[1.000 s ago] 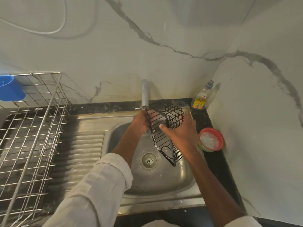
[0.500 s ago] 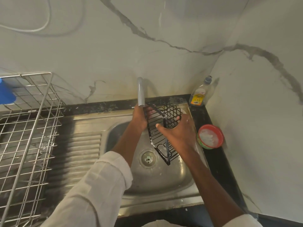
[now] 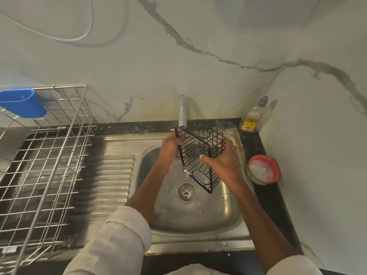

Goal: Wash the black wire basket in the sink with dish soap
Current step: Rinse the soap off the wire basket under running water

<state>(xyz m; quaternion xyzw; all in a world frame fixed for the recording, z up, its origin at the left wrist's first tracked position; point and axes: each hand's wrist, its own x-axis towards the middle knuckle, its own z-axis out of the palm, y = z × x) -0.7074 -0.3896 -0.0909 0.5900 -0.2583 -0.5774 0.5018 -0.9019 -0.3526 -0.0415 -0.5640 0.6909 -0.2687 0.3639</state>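
Observation:
The black wire basket (image 3: 198, 155) hangs tilted over the steel sink (image 3: 198, 215), right under the grey tap (image 3: 182, 110). Water runs through its wires and falls toward the drain (image 3: 186, 192). My left hand (image 3: 168, 151) grips the basket's upper left edge. My right hand (image 3: 220, 161) holds its right side, thumb on the front rim and fingers round the back. A dish soap bottle (image 3: 251, 120) with a yellow label stands in the back right corner of the counter.
A red and green bowl (image 3: 263, 169) with white contents sits on the dark counter right of the sink. A steel wire dish rack (image 3: 39, 165) fills the left side, with a blue plastic holder (image 3: 21, 105) hooked on its rim. The ribbed drainboard (image 3: 111, 179) lies between.
The basket has tilted and shifted slightly under the tap between my hands. Both hands keep hold of it.

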